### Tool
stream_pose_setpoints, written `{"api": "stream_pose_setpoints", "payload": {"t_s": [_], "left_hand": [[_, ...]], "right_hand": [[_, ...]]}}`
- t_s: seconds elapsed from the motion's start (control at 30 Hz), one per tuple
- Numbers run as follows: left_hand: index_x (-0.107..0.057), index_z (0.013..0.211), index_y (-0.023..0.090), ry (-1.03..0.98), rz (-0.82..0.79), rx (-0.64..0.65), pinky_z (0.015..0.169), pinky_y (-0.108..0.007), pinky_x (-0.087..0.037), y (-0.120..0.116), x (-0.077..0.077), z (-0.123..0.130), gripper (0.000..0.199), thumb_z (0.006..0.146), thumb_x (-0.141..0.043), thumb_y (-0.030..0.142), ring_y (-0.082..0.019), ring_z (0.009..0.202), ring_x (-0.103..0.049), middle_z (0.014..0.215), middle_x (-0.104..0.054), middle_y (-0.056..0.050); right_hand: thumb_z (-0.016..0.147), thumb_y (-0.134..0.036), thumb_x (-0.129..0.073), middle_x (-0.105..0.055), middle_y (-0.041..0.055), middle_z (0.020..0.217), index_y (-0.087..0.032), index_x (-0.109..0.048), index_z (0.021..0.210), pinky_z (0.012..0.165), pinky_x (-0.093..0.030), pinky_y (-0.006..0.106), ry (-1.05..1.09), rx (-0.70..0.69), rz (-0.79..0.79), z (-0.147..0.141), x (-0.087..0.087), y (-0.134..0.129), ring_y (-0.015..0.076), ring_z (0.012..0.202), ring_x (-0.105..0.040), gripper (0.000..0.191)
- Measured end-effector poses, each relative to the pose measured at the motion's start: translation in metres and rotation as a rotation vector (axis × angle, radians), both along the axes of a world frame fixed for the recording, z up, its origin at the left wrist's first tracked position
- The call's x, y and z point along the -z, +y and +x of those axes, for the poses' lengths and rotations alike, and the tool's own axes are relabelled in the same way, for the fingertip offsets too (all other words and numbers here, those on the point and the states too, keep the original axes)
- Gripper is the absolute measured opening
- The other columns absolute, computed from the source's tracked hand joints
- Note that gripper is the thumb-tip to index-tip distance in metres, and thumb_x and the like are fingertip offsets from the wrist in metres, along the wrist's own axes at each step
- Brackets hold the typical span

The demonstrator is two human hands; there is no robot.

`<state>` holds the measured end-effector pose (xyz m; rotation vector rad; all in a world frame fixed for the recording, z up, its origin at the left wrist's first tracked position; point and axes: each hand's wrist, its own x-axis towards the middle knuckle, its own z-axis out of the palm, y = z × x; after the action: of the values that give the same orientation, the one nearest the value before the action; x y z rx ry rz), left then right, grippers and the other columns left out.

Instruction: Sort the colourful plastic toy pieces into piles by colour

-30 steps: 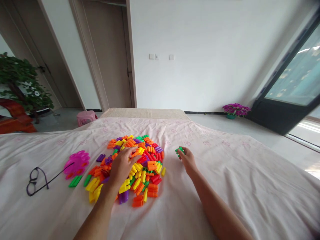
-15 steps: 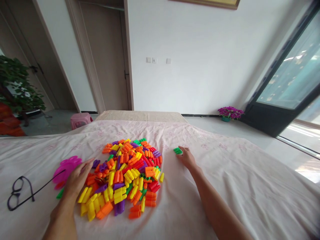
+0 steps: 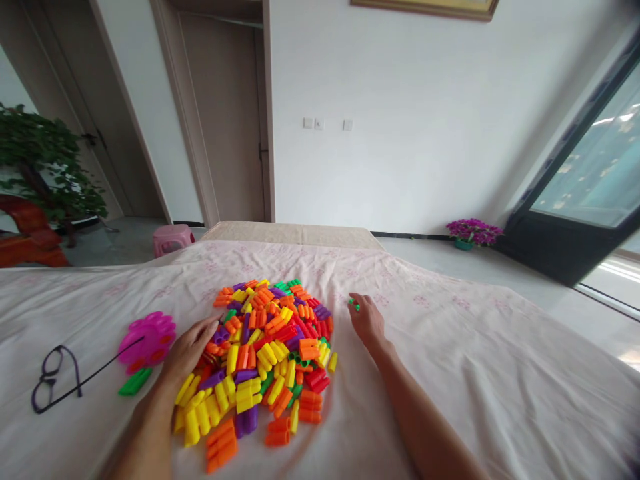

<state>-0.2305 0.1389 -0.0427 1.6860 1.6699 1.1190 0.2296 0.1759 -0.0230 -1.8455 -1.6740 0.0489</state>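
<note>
A heap of plastic pieces (image 3: pixel 270 353) in orange, yellow, purple, red and green lies on the pale floral cloth. At the heap's left edge is my left hand (image 3: pixel 193 343), its fingers together over the pieces; whether it grips one is hidden. To the right of the heap, my right hand (image 3: pixel 367 320) is closed around a green piece (image 3: pixel 355 305), mostly covered by the fingers. Left of my left hand lies a pink flower-shaped piece (image 3: pixel 145 340) with orange-red spots, and a green piece (image 3: pixel 135 382) rests just below it.
Dark-framed glasses (image 3: pixel 47 380) lie on the cloth (image 3: pixel 450 373) at the left, one temple reaching over the pink piece. Beyond the cloth are a pink stool (image 3: pixel 173 239), a leafy plant (image 3: pixel 45 160) and a pot of magenta flowers (image 3: pixel 474 232).
My left hand has moved right onto the heap's edge, uncovering more of the pink and green pieces. My right hand now covers more of its green piece. The whole view has shifted slightly.
</note>
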Motion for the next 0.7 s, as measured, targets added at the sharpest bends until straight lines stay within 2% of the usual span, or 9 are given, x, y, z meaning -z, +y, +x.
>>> {"api": "stream_pose_setpoints", "payload": {"t_s": [0.07,0.2,0.3,0.43,0.57,0.7], "left_hand": [[-0.064,0.124,0.018,-0.006,-0.008,-0.014,0.106,-0.036,-0.039,0.000,0.001,-0.002,0.057,0.085,-0.047,0.056,-0.024,0.122,-0.056,0.128,-0.064,-0.008],[-0.064,0.123,0.019,-0.022,-0.030,-0.026,0.104,-0.035,-0.041,0.001,0.000,-0.004,0.055,0.085,-0.049,0.056,-0.024,0.119,-0.057,0.127,-0.065,-0.008],[-0.066,0.120,0.018,-0.028,-0.042,-0.036,0.102,-0.035,-0.042,0.002,-0.002,-0.002,0.054,0.083,-0.050,0.055,-0.024,0.118,-0.058,0.125,-0.066,-0.008],[-0.068,0.116,0.019,-0.021,-0.050,-0.072,0.097,-0.035,-0.046,0.006,-0.003,-0.003,0.054,0.080,-0.052,0.057,-0.026,0.114,-0.061,0.119,-0.069,-0.008],[-0.068,0.117,0.020,-0.001,-0.063,-0.088,0.096,-0.033,-0.047,0.011,0.000,-0.006,0.055,0.079,-0.053,0.056,-0.026,0.114,-0.061,0.119,-0.069,-0.007],[-0.067,0.119,0.020,0.001,-0.102,-0.089,0.096,-0.034,-0.047,0.012,0.005,-0.009,0.055,0.080,-0.053,0.056,-0.027,0.115,-0.060,0.121,-0.068,-0.007]], "right_hand": [[0.088,-0.026,-0.048,-0.065,0.0055,0.114,-0.027,-0.061,0.121,0.079,-0.047,0.031,0.066,-0.164,0.062,-0.015,0.004,-0.003,0.0186,0.092,-0.062,0.036],[0.086,-0.027,-0.052,-0.061,0.0069,0.127,-0.025,-0.058,0.129,0.095,-0.044,0.037,0.093,-0.516,0.070,-0.038,0.006,-0.004,0.0231,0.111,-0.056,0.044],[0.087,-0.030,-0.053,-0.064,0.0074,0.121,-0.024,-0.059,0.129,0.096,-0.043,0.037,0.093,-0.612,0.011,-0.042,0.003,-0.004,0.0234,0.110,-0.056,0.043],[0.082,-0.040,-0.062,-0.064,0.0070,0.105,-0.023,-0.064,0.122,0.087,-0.045,0.034,0.091,-0.514,-0.035,-0.038,0.003,-0.008,0.0218,0.098,-0.058,0.043],[0.078,-0.046,-0.066,-0.060,0.0059,0.102,-0.024,-0.067,0.114,0.080,-0.046,0.030,0.126,-0.371,-0.036,-0.028,0.004,-0.012,0.0189,0.090,-0.058,0.042],[0.080,-0.050,-0.061,-0.058,0.0076,0.109,-0.024,-0.065,0.115,0.081,-0.046,0.031,0.127,-0.028,0.023,0.003,-0.002,-0.013,0.0205,0.095,-0.057,0.043]]}}
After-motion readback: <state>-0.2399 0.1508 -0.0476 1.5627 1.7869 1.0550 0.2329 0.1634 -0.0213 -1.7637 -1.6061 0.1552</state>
